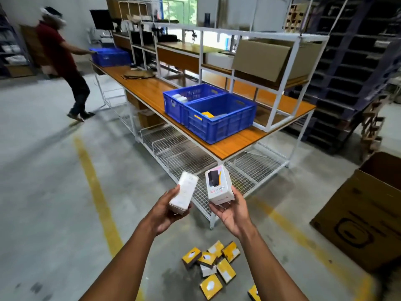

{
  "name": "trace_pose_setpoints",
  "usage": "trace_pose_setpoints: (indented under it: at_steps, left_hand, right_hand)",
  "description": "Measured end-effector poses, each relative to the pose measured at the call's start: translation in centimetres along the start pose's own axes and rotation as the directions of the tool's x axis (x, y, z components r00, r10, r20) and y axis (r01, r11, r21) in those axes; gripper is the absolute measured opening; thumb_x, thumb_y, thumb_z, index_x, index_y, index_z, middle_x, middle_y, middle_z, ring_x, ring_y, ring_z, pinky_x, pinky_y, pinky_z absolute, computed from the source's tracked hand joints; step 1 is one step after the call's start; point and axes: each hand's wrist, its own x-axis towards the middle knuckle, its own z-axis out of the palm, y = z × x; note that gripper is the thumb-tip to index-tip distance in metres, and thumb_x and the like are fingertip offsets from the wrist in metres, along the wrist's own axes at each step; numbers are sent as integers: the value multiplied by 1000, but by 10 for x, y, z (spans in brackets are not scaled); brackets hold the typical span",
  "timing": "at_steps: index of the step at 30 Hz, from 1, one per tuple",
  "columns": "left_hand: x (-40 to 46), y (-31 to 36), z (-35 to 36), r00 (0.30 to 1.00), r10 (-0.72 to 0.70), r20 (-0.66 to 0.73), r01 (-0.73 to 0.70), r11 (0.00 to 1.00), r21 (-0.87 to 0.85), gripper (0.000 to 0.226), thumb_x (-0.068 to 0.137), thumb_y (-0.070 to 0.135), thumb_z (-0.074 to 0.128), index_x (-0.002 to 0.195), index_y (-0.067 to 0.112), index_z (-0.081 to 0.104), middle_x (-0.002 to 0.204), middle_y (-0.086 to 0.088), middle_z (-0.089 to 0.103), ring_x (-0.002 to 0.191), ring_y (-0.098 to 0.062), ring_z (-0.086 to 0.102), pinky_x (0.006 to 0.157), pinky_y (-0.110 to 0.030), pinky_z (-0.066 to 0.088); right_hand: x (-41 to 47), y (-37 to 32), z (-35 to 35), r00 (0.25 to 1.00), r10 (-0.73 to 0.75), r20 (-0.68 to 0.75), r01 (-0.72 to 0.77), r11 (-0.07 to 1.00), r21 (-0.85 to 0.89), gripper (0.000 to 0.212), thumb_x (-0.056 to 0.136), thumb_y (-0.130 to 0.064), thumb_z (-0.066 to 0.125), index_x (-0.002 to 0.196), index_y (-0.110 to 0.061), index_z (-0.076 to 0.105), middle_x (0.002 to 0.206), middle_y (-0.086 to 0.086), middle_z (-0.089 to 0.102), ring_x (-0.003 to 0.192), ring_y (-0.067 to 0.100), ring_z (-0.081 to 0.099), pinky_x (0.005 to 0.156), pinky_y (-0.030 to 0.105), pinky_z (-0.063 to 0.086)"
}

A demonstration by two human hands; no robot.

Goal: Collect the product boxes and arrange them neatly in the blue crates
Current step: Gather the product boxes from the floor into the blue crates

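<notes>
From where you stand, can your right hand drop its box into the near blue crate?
Probably not yet: the right hand holds its box over the floor, well short of the near blue crate; nothing blocks the way.

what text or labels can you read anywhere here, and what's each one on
"HALLEY 20N", upside down to the camera: on the white box held in the right hand.
Smaller print on that box: too small to read.
White box in the left hand: faint print, unreadable.
Yellow boxes on the floor: white stickers, blurred.
Big carton at right: a black logo, no readable word.
</notes>
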Motion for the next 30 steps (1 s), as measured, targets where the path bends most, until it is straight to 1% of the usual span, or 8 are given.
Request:
trace_pose_setpoints:
  at_steps: [3,6,10,14,20,26,28,30]
  left_hand:
    - [4,25,-23,998,69,-13,-69,998,6,42,90,44,71,123,20,60,109,-14,73,89,-30,71,80,-41,58]
    - [8,47,-42,994,112,11,-112,993,28,36,90,49,66,118,27,60,106,-7,74,88,-23,68,76,-37,52]
    - [25,72,-61,982,186,39,-187,981,43,51,98,39,62,141,12,58,114,-7,73,86,-16,70,64,-30,55]
    - [52,95,-75,980,186,69,-188,982,12,51,98,35,61,145,13,60,132,-12,69,97,-18,72,69,-28,57]
    - [111,138,-101,987,154,41,-153,988,-39,50,98,36,62,140,10,65,123,-11,73,92,-18,72,69,-31,58]
    - [186,210,-120,987,160,-27,-162,976,-145,44,97,38,62,137,19,68,119,-7,75,90,-16,74,72,-29,59]
    - [209,236,-122,983,177,-38,-181,969,-167,35,98,36,60,129,22,71,113,-4,78,85,-15,75,69,-27,60]
    - [233,255,-127,983,180,-48,-186,965,-185,31,99,36,60,120,20,75,110,-6,78,84,-16,76,68,-28,61]
  right_hand:
    - [14,14,26,1000,18,25,-17,1000,-22,54,103,-47,50,140,-9,60,121,21,68,97,36,65,80,47,61]
    - [28,26,51,998,48,28,-46,996,-82,56,103,-51,50,137,-8,60,114,20,66,82,31,64,65,39,59]
    - [55,27,75,996,79,35,-70,974,-214,52,99,-57,52,119,-12,68,89,14,69,64,22,59,56,32,49]
    - [93,18,101,987,147,61,-117,928,-353,53,99,-62,48,110,-17,74,84,12,69,59,20,61,46,24,42]
    - [183,9,158,981,193,25,-149,827,-543,76,93,-82,35,88,-14,69,72,11,62,52,19,49,47,23,32]
    - [269,-12,224,931,244,272,-59,836,-545,92,89,-88,35,124,-12,72,90,13,63,62,20,48,56,29,36]
    - [294,-24,243,894,242,377,-6,848,-530,79,91,-79,51,132,-14,68,93,10,65,68,20,52,60,31,41]
    - [322,-33,260,874,238,425,27,848,-529,78,79,-59,82,137,-13,57,97,9,68,68,21,56,62,32,45]
